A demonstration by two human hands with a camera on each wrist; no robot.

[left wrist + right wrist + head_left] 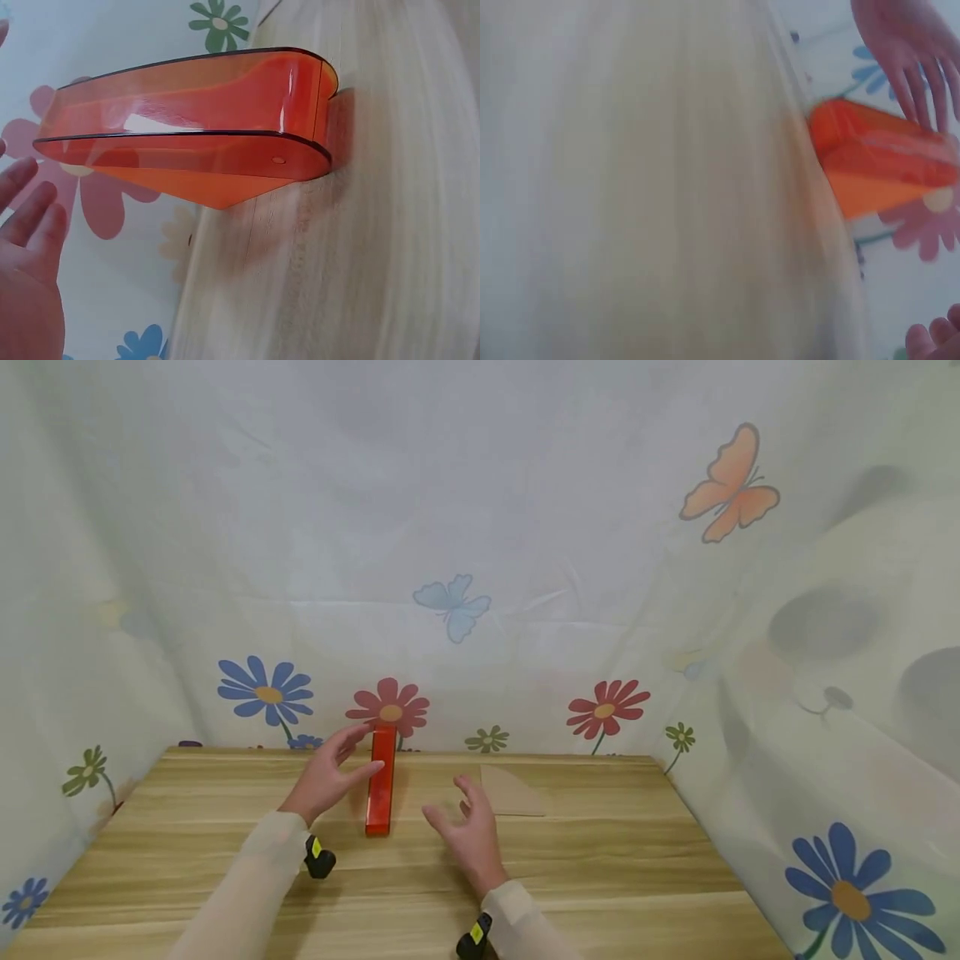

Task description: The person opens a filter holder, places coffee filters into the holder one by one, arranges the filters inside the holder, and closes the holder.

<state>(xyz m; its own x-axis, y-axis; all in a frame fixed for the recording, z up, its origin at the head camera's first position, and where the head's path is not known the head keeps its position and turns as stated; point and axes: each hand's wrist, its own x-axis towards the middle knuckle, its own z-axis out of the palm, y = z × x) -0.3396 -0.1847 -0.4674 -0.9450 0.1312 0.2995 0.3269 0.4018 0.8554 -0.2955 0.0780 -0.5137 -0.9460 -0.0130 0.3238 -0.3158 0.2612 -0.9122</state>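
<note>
**Two bare hands (327,781) on either side of a red translucent object (381,806)**

In the head view we see the object left of the middle of the frame, its near end on the wood-grained table (622,860). The left wrist view shows us its rounded end, its dark edges and an orange face (221,193) that tapers to a point beneath.

The left hand (330,782) lies just beside the object, to its left in the head view; its thumb overlaps the red surface, though we cannot tell whether it touches. We observe its thumb set well apart from its fingers, which the right wrist view, at upper right, shows extended with narrow gaps between them.

The right hand (472,839) is right of the object and apart from it, below centre in the head view. Its thumb and forefinger are spread and its fingers slightly bent; at lower right of the right wrist view, we see only some blurred fingertips. Just beside this hand, to its upper right, lies a flat tan piece (513,795) with one curved edge.

We note pale sleeves (247,881) at the lower edge and, behind the table, a pale curtain (555,527) printed with flowers and butterflies.
</note>
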